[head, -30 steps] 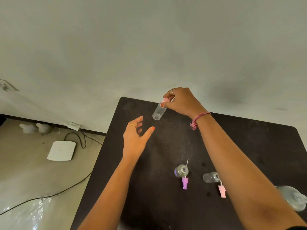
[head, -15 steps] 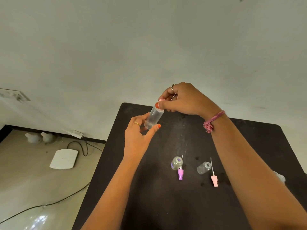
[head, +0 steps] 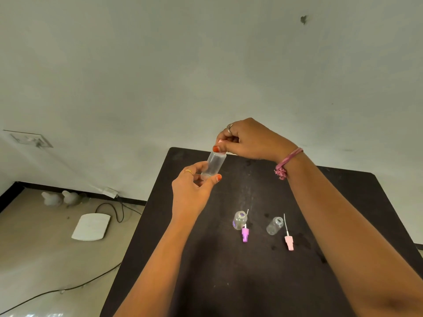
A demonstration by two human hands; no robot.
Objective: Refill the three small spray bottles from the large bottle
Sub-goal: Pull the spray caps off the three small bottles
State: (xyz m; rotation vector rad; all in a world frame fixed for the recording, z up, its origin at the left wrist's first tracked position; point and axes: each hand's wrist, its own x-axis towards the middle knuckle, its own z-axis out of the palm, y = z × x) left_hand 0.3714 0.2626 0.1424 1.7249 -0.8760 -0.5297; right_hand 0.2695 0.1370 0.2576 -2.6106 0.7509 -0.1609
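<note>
A small clear spray bottle (head: 215, 164) is held in the air above the far part of the black table (head: 251, 282). My left hand (head: 194, 191) grips its lower body between thumb and fingers. My right hand (head: 247, 139) pinches its pink top, mostly hidden by the fingers. Two more small clear bottles stand open on the table: one (head: 239, 220) with a purple spray head (head: 245, 234) lying beside it, the other (head: 274, 226) with a pink spray head (head: 288, 242) lying beside it. The large bottle is out of view.
The table's left edge drops to a beige floor with a white flat device (head: 91, 226), black cables (head: 114, 211) and two white rounded objects (head: 59, 198) by the wall. A pale wall rises behind the table's far edge.
My left hand rose and closed on the lower body of the bottle that my right hand was holding alone. The bottle turned more upright. The view tilted up, taking the large bottle at the right out of frame.
</note>
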